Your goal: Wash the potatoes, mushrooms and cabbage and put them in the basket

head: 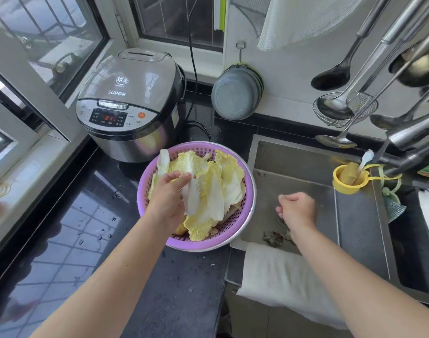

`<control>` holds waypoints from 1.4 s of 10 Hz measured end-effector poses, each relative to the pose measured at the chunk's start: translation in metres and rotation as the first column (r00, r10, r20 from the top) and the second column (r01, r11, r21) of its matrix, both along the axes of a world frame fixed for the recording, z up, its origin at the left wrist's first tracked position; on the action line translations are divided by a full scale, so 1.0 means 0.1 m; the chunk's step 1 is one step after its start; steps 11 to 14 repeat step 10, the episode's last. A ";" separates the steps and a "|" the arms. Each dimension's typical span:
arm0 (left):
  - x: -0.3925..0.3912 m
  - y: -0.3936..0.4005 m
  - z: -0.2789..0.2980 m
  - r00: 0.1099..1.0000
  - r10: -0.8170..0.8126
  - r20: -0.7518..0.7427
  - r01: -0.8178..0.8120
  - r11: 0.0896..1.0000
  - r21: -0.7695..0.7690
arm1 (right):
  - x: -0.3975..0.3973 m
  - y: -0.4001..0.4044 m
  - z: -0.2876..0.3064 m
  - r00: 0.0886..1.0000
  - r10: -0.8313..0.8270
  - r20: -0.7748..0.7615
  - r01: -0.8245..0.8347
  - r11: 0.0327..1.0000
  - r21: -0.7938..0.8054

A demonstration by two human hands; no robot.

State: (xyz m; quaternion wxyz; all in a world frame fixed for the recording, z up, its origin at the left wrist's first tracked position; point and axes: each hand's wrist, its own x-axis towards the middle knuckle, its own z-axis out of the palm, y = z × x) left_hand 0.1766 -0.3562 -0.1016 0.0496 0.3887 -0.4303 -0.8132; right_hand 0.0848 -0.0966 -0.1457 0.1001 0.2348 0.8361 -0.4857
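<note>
A purple plastic basket (208, 243) stands on the black counter beside the sink, heaped with pale yellow cabbage leaves (229, 181). A brownish potato (180, 230) peeks out under the leaves at the basket's near side. My left hand (168, 198) is over the basket and holds one cabbage leaf (192, 198) by its white stem, thumb and fingers curled against it. My right hand (297, 209) hovers over the steel sink (354, 215) above the drain, fingers loosely curled, holding nothing. No mushrooms are visible.
A rice cooker (130, 103) stands behind the basket. A white cloth (279, 276) hangs over the sink's front edge. Scraps (274, 237) lie near the drain. A yellow cup (349, 179) hangs at the sink's right. Ladles (335, 76) and the tap (413, 135) are at upper right.
</note>
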 end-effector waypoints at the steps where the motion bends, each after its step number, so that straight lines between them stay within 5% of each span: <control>1: -0.01 -0.06 0.00 0.998 -0.018 0.058 0.024 0.993 -0.112 | -0.10 0.43 -0.31 0.997 0.045 0.059 -0.059 0.961 0.270; 3: -0.10 -0.23 0.04 0.972 -0.068 0.226 0.158 0.898 -0.411 | -0.15 0.82 -0.54 0.883 0.260 0.390 -0.414 0.825 0.386; 4: -0.16 -0.32 0.00 0.932 -0.070 0.355 0.312 0.653 -0.690 | -0.05 0.77 -0.40 0.893 0.288 0.347 -0.437 0.737 0.515; 5: -0.14 -0.28 -0.06 0.828 -0.085 0.554 0.541 0.381 -0.750 | -0.03 0.72 -0.28 0.902 0.319 0.292 -0.433 0.680 0.592; 6: -0.07 -0.11 -0.05 0.822 -0.002 0.569 0.560 0.177 -0.809 | -0.02 0.71 -0.17 0.910 0.332 0.247 -0.412 0.667 0.620; 7: -0.09 0.29 0.12 0.905 -0.152 0.398 0.417 0.122 -0.901 | -0.02 0.75 -0.05 0.913 0.331 0.238 -0.404 0.651 0.642; 8: -0.27 0.87 0.22 0.830 -0.374 0.414 0.455 0.024 -0.890 | -0.01 0.88 0.12 0.924 0.328 0.196 -0.370 0.640 0.674; 9: -0.51 1.49 0.17 0.636 -0.549 0.543 0.573 -0.137 -0.808 | 0.05 1.11 0.30 0.904 0.365 0.225 -0.415 0.616 0.670; 10: -0.62 2.03 -0.10 0.242 -0.578 0.780 0.714 -0.438 -0.546 | 0.12 1.35 0.27 0.785 0.434 0.443 -0.613 0.649 0.451; 14: -0.62 2.03 -0.10 0.242 -0.578 0.780 0.714 -0.438 -0.546 | 0.12 1.35 0.27 0.785 0.434 0.443 -0.613 0.649 0.451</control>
